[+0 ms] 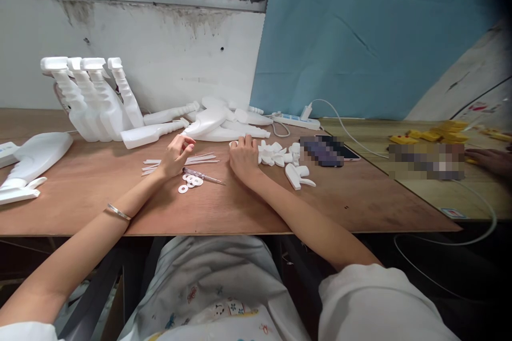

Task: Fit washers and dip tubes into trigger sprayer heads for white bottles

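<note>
Wooden surface (100, 192) carries white washers (191, 181) beneath the left hand (175, 155), its grip pinched (whether on anything, I cannot tell), while the right hand (243, 158) rests open, steadying small white parts (276, 153).

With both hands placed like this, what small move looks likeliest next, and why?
Probably the right hand closes on one white trigger piece: it rests flat at the edge of that pile, empty. The left hand is raised above the washers, fingertips pinched; whether it holds anything is unclear.
</note>
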Tool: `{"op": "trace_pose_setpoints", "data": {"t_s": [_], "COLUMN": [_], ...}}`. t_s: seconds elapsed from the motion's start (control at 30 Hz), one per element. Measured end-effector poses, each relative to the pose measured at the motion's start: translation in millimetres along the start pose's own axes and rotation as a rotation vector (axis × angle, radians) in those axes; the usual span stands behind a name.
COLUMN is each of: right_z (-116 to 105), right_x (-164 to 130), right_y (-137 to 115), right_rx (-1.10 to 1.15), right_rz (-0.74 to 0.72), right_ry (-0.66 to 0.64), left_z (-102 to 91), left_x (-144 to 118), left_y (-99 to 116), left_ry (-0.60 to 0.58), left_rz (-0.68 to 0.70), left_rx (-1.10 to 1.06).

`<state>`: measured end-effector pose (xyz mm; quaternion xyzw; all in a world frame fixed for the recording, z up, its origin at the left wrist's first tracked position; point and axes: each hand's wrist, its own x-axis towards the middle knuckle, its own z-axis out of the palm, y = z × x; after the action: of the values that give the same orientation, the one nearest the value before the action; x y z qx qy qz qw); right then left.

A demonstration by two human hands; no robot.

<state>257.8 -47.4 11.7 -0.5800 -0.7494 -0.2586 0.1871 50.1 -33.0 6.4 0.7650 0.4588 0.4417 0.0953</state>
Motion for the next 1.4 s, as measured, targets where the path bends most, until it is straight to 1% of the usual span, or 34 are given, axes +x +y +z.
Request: {"op": "trace_pose_setpoints", "data": {"t_s": [0.23, 0.37, 0.53, 0.97, 1.2, 1.3, 1.4], "right_z": [0, 4, 5, 4, 4, 2, -1], "right_x": [-3, -2, -1, 0, 0, 0, -2], "right_y": [-8, -6, -1, 2, 2, 2, -2], "right_rx": [-0.012, -0.009, -0.005, 0.001, 0.033, 0.059, 0.097], "right_rz": [-0.067, -0.084, -0.058, 0.004, 0.001, -0.026, -0.11], "right_ry": [0.003, -0.017, -0.011, -0.036, -0.024, -0.01, 0.005], "left_z": [-0.7, -0.8, -1.0, -1.8, -1.3, -0.7, -1.3], "left_x": [0, 0, 0, 0, 0, 0, -1], "left_y": [0, 0, -1, 1, 0, 0, 1], "left_ry": [0.003, 0.005, 0.001, -0.007, -0.01, -0.014, -0.021], "left_rz": [-0.003, -0.005, -0.001, 0.003, 0.009, 0.01, 0.004], "left_rx": [0.008, 0.014, 0.018, 0.035, 0.058, 0.081, 0.122]}}
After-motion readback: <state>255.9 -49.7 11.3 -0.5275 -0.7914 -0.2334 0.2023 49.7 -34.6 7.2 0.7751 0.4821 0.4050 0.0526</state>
